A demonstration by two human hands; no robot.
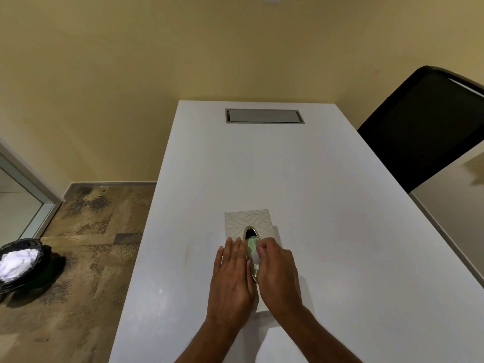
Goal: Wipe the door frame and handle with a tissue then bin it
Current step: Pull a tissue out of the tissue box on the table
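White table [327, 205] bore the tissue box [247, 221]; left hand [231, 273] lay flat steadying it, right hand [277, 271] pinched a tissue [255, 258] at the slot; wiping and binning judged outstanding.

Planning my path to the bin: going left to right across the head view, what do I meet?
Glass door frame → black bin holding white tissues → left hand → right hand, both at the tissue box → black chair.
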